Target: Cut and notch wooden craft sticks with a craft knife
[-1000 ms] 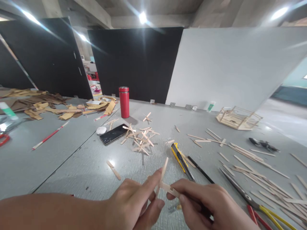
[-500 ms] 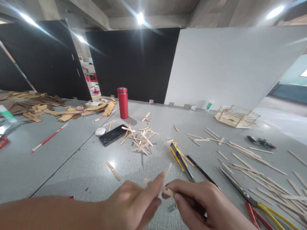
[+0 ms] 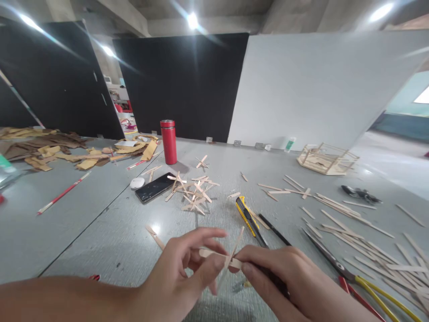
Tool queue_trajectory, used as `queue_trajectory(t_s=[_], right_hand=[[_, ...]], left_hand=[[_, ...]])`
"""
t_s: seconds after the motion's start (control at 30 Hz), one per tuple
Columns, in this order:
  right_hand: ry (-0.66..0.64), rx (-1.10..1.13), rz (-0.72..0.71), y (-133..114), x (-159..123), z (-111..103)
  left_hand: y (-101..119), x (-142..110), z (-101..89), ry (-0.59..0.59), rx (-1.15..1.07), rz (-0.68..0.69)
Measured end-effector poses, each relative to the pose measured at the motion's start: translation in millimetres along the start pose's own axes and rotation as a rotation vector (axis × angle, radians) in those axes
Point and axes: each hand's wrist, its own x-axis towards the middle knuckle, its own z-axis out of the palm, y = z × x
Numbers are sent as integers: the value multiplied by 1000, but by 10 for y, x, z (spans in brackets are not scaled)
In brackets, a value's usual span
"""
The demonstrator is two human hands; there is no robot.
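Note:
Low in the middle of the view, both my hands meet over the grey table (image 3: 100, 232). Between them is a cross of two thin wooden sticks (image 3: 228, 257). My right hand (image 3: 284, 281) pinches the cross where the sticks meet, thumb and forefinger closed on it. My left hand (image 3: 181, 273) supports the left end of the flat stick with thumb and fingers, the forefinger stretched out above it. A small metal object (image 3: 240, 285) lies on the table just under the cross.
A yellow utility knife (image 3: 246, 217) and a black pen (image 3: 273, 229) lie just beyond my hands. A pile of crossed sticks (image 3: 192, 192), a phone (image 3: 154, 188) and a red flask (image 3: 168, 141) sit further off. Loose sticks (image 3: 338, 214), pliers (image 3: 365, 281) and a stick frame (image 3: 326, 158) lie right.
The stick cross has turned in my hands, so one stick now lies flat and the other leans. My left forefinger has lifted and stretched out. The view has shifted slightly.

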Motion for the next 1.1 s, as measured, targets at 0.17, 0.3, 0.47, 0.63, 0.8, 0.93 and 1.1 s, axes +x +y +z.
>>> queue_trajectory(t_s=[0.17,0.3,0.47,0.63,0.8,0.93,1.1], right_hand=[[-88,69,109,82,-36,20],[-85,141,141,106,-73,51],[-109,223,129,70,-55,66],[-136,233,171,80,-9,100],[-186,269,155,99,75,117],[-178,301,156,120,85,139],[-152,256,163,131,94,138]], left_hand=[[-15,9,-24,-141,-160,72],[26,17,-27,-221,-197,82],[85,25,-17,-258,-219,-17],[78,17,-11,-133,-167,20],[68,-9,0,-117,-224,-85],[72,-1,4,-92,-182,-68],[52,21,-4,-98,-96,-13]])
